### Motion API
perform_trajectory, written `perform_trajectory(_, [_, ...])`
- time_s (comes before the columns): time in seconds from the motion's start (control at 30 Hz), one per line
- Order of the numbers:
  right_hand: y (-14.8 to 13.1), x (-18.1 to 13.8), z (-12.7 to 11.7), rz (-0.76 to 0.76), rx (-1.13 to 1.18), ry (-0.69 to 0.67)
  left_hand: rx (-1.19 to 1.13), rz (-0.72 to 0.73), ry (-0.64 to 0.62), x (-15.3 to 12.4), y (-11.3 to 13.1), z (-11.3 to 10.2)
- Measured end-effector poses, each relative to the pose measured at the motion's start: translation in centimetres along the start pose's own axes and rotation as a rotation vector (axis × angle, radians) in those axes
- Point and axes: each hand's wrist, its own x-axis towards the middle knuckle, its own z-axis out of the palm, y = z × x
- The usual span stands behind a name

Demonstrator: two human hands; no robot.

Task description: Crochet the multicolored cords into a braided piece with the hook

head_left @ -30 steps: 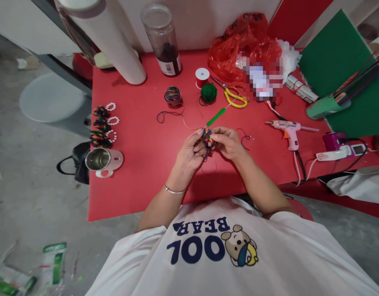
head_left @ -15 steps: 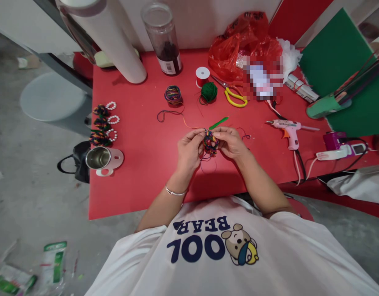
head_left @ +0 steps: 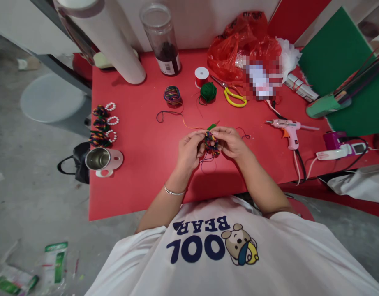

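My left hand [head_left: 188, 149] is closed, its fingertips pinching the left side of a small multicoloured crocheted piece [head_left: 211, 144]. Fingers of my right hand [head_left: 231, 142] close on that piece from the other side. A green crochet hook [head_left: 211, 126] pokes out just beyond the fingertips; which hand grips it I cannot tell. Dark yarn tails hang below the piece. From my left fingertips a strand runs back across the table to a multicoloured yarn ball [head_left: 172, 95]. A green yarn ball [head_left: 208, 92] lies to its right.
Behind are a ribbon spool [head_left: 202, 77], yellow-and-orange-handled scissors [head_left: 235, 98], a jar [head_left: 165, 45] and a red plastic bag [head_left: 229, 53]. A pink glue gun [head_left: 290, 127] lies right. At the left edge stand a mug [head_left: 105, 160] and several yarn pieces with pearl rings [head_left: 100, 123].
The green crochet hook has shifted; a long green length stuck out to the right before, and now a shorter green part with a thin reddish tip shows. Both hands stay nearly in place.
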Motion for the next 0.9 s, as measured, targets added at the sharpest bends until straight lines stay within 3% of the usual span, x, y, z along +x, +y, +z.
perform_trajectory(0.2, [-0.4,-0.5,0.3,-0.068,-0.066,0.052,-0.019,-0.053,-0.081,0.0,0.4,-0.4])
perform_trajectory(0.43, [-0.8,-0.9,0.3,-0.017,-0.061,-0.024,-0.100,-0.194,-0.263,0.4,0.7,-1.5])
perform_trajectory(0.9, [-0.7,-1.0,0.4,-0.019,-0.067,-0.059,-0.114,-0.172,-0.292,0.2,0.9,-1.3])
